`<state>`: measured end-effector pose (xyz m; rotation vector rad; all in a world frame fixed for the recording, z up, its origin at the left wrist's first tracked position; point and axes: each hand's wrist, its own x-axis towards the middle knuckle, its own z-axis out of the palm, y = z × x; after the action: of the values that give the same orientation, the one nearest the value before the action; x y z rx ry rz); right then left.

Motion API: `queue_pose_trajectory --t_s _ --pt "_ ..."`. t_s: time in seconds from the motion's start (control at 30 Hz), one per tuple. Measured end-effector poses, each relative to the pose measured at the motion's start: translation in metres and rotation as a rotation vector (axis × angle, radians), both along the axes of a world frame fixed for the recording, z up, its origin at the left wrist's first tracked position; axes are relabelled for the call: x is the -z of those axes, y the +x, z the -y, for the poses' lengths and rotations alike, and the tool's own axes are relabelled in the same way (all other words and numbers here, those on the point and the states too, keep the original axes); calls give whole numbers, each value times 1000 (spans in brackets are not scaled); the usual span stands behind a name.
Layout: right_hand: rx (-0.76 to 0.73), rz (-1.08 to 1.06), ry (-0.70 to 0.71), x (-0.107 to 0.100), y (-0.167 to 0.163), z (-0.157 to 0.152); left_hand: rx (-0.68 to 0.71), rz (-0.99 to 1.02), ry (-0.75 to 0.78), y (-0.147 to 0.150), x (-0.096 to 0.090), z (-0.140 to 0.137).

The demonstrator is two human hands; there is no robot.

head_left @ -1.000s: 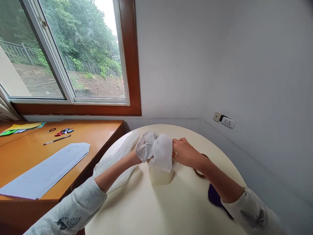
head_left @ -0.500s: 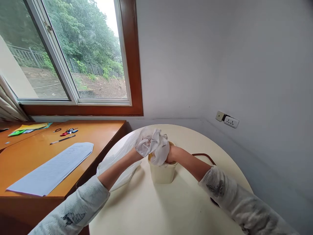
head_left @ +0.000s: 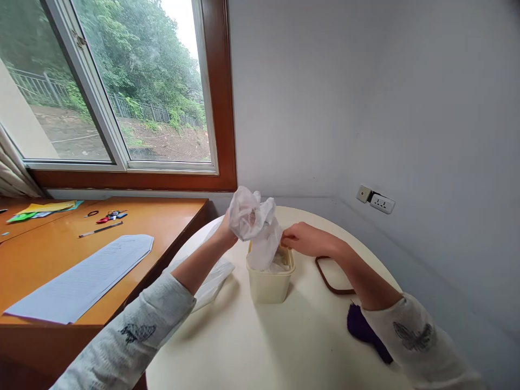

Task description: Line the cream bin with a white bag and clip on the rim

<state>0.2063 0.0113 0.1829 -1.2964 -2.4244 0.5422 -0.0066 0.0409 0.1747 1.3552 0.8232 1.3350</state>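
Note:
A crumpled white plastic bag (head_left: 266,244) rises out of a small cream bin (head_left: 268,286) on the round table. My left hand (head_left: 228,232) is closed round the bunched upper part of this bag, which hides most of the fingers. More thin plastic lies inside the bin. Over the bin's right back rim, my right hand (head_left: 298,238) is closed with curled fingers, its tips at the bag's right edge. Whether those fingertips pinch the plastic is hidden. Another translucent plastic bag (head_left: 211,284) lies flat beneath my left forearm.
A brown rounded frame (head_left: 335,291) and a dark purple cloth (head_left: 365,330) lie right of the bin on the cream round table (head_left: 244,352). On the wooden desk (head_left: 179,216) at left are papers (head_left: 89,279), a pen (head_left: 101,229) and keys (head_left: 116,215). A wall socket (head_left: 382,203) sits at right.
My left hand has lifted the bunched bag up and slightly left. My right hand has come up out of the bin to its right rim. The frame and purple cloth show more fully.

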Motion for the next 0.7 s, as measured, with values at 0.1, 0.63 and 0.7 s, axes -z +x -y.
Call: queue_pose_trajectory --t_s 0.1,0.63,0.7 --pt "-113 -140 -245 0 3 4 -11 70 -89 6 -13 3" --pt "125 -656 -20 -9 -15 -2 188 66 -259 -1 -48 24" --pt "94 -631 14 -12 -17 -4 154 -1 -213 3 -49 25"
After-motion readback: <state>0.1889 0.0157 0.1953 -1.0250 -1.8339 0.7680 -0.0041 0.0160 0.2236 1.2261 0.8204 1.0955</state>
